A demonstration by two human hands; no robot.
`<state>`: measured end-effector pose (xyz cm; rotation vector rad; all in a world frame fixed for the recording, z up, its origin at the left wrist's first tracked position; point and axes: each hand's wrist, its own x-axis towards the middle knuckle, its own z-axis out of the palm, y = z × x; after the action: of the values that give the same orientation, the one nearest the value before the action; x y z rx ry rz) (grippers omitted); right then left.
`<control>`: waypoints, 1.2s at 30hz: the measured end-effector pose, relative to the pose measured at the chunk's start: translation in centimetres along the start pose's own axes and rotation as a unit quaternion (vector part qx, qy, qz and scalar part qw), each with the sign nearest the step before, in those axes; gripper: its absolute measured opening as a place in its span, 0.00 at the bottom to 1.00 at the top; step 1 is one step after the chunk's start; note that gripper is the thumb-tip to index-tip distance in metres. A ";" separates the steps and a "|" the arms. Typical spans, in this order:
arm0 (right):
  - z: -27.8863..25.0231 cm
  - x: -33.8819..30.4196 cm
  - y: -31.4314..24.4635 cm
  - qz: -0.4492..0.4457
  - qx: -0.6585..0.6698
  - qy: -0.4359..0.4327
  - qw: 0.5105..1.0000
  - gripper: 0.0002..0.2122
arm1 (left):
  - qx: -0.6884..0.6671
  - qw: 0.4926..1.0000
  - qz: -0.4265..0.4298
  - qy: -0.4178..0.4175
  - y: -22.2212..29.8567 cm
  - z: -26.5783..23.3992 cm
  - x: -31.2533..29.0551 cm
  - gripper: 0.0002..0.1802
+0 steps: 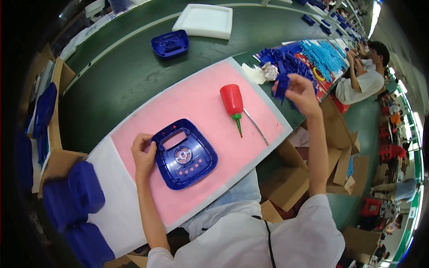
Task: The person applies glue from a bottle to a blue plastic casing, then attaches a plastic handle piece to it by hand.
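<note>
On the pink mat [138,116] lies a blue plastic housing [196,165], its inner side up, with a rectangular window, a round centre and several small holes. My left hand [144,154] grips its left edge, thumb pressed on the rim. Raised over the mat's right side, my right hand [301,91] pinches a small blue plastic part [281,85] between thumb and fingers. Below and left of that hand lie a red squeeze bottle [231,99] with a green nozzle and a thin metal rod [256,126].
Beyond my right hand are piles of blue parts [286,58] and light-blue pieces [321,56]. Blue housings [85,187] stack at the left. A white foam tray [203,20] and another blue housing [170,43] sit farther back. Cardboard boxes [286,187] stand right; a person [364,76] sits beyond.
</note>
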<state>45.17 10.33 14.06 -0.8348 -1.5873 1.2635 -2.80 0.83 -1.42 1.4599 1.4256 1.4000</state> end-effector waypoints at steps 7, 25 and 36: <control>14.2 1.7 1.9 -0.061 0.244 -0.125 0.960 0.17 | -0.007 0.999 0.034 0.042 -0.4 0.1 -0.1 0.10; 28.3 4.8 7.9 0.142 0.213 -0.015 0.967 0.13 | -0.027 0.981 0.111 0.156 6.5 2.5 -1.6 0.24; 25.0 5.3 7.6 -0.097 -0.233 -0.113 0.961 0.19 | 0.116 0.972 0.132 0.159 4.8 2.0 -0.9 0.20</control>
<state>19.67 8.17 6.51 -0.8118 -2.1447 0.8759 0.47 -0.55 2.43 1.6771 1.6865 1.7427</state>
